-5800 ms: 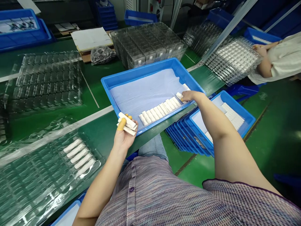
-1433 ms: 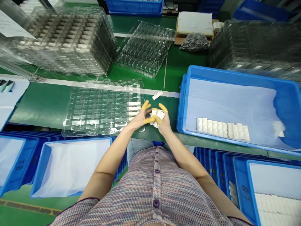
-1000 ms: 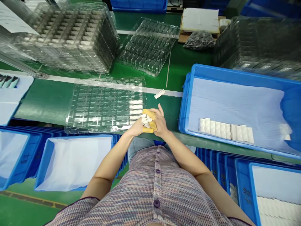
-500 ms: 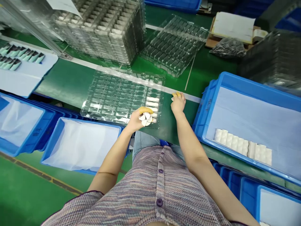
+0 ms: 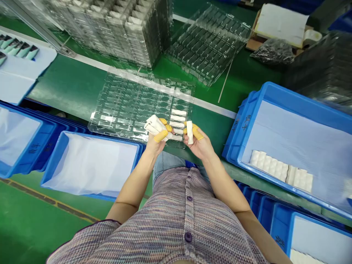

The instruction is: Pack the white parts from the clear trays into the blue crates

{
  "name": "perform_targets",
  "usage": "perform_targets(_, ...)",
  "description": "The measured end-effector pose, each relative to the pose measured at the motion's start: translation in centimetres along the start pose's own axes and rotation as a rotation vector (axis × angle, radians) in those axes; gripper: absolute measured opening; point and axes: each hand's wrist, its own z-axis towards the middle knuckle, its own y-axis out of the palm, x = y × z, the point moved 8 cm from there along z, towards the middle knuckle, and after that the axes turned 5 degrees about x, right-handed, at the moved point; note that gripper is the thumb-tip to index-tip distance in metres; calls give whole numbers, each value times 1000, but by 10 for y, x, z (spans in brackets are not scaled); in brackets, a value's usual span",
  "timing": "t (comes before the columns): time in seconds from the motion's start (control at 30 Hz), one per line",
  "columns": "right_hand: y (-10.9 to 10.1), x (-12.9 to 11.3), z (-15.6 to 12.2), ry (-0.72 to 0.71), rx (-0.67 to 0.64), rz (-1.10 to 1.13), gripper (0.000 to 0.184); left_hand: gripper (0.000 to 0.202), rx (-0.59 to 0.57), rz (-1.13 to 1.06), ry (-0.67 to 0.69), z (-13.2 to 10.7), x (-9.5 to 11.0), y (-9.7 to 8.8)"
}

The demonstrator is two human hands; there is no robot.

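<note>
White sticks point(image 5: 155, 125) sit bunched in the person's left hand point(image 5: 155, 142) and stand singly in the right, above the right end of a clear blister tray point(image 5: 132, 106) on a green conveyor belt point(image 5: 63, 82). At far left, a white sheet point(image 5: 23, 73) carries teal-and-black pieces point(image 5: 22, 51), and a stack of blue crates point(image 5: 34, 148) sits below the belt. Next along, a white-lined blue crate point(image 5: 96, 136) lies under the left forearm. The left hand's fingers curl around the bunch, with yellow finger cots point(image 5: 161, 136) on them; how many sticks it holds is hidden. The right hand point(image 5: 199, 145) pinches one upright stick point(image 5: 189, 132) between yellow-capped fingertips point(image 5: 196, 132), close beside a row of sticks point(image 5: 178, 124) in the tray. The hands cover the tray's near corner. Beyond stand stacked clear trays point(image 5: 110, 25). At right, a blue crate point(image 5: 243, 124) lined with pale blue film holds white blocks point(image 5: 280, 172), partly blurred.
</note>
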Motion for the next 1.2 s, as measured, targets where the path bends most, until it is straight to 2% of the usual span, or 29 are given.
perform_targets(0.13,26,14,-32,141,-108,114,34,60,16,4,-107,-6,4,9)
perform_targets(0.33,25,14,-44,179,-104,101,31,46,-86,130,-82,-12,22,19)
perform_targets(0.43,20,10,-45,109,-69,71,35,43,-205,146,-98,-17,25,24)
perform_targets(0.5,17,5,-45,5,-26,5,36,43,-296,144,-119,-22,23,31)
perform_targets(0.63,23,-1,-49,-169,-27,-144,29,44,-410,211,-86,-25,21,46)
perform_targets(0.73,26,-1,-54,-159,-65,-152,27,44,-421,268,-52,-21,23,49)
perform_targets(0.87,20,-5,-56,-128,-70,-163,32,45,-405,275,-39,-12,29,42)
perform_targets(1.0,21,-8,-57,-121,-115,-197,41,42,-460,269,32,-9,39,41)
perform_targets(1.1,22,-10,-60,-203,-112,-241,44,47,-465,273,42,-8,41,42)
perform_targets(1.2,18,-16,-65,-355,2,-322,42,53,-448,285,0,-8,35,42)
